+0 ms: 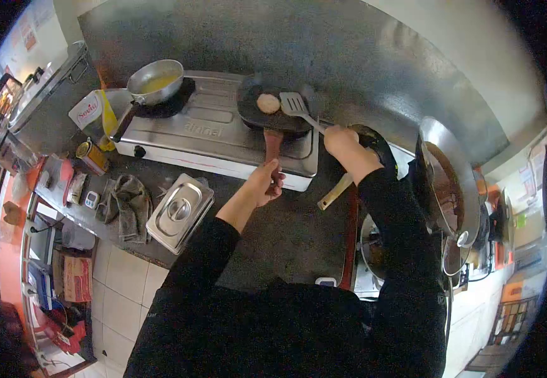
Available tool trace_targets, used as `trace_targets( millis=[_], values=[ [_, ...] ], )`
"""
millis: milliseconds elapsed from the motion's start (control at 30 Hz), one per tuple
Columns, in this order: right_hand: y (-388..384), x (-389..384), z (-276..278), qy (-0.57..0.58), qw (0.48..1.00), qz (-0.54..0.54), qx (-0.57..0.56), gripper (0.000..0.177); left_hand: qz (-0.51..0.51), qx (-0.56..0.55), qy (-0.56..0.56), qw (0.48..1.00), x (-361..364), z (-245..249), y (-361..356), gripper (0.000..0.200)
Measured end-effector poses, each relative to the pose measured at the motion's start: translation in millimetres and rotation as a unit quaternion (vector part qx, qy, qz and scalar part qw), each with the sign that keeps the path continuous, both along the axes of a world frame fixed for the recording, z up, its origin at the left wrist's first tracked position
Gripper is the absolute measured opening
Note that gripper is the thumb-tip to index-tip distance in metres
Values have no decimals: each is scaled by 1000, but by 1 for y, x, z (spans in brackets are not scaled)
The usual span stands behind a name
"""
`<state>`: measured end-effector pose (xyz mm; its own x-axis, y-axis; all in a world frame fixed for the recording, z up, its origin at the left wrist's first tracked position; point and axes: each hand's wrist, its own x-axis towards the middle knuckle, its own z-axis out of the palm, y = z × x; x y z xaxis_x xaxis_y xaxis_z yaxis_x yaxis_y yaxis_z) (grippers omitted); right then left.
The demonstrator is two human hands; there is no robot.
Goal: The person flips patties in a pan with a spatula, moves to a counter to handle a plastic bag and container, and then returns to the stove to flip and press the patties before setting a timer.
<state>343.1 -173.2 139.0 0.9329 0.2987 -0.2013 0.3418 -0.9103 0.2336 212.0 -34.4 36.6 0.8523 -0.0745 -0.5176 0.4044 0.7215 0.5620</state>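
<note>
My left hand [264, 183] is closed around the reddish-brown handle of a dark griddle pan [252, 114] on the right side of a two-burner gas stove [213, 135]. One round, pale patty [268, 103] lies on the pan. My right hand [344, 146] grips a slotted spatula [295, 105]; its flat head is over the pan's right part, close beside the patty. On the left burner sits a small metal frying pan [155, 80] with yellow liquid in it, its dark handle pointing toward the front left.
A lidded steel container [179, 211] and a crumpled grey cloth [128, 205] lie on the counter in front of the stove. A yellow can [92, 157] stands at the left. Another pan's handle [335, 192] and a large metal pot [450, 179] are at the right.
</note>
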Motion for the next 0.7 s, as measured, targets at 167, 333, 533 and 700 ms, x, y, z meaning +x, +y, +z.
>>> trace_targets(
  millis=[167, 333, 533, 700],
  values=[
    [-11, -12, 1, -14, 998, -3, 63, 28, -11, 11, -52, 999, 3, -15, 4, 27],
    [-51, -15, 8, 32, 986, 11, 164, 39, -14, 48, -17, 999, 1, -5, 7, 26],
    [-73, -55, 9, 157, 882, -96, 433, 43, -8, 75, 20, 997, -2, 12, 1, 24],
    [-80, -54, -33, -27, 911, -17, 411, 40, -12, 89, 3, 996, 0, 14, -2, 23]
  ],
)
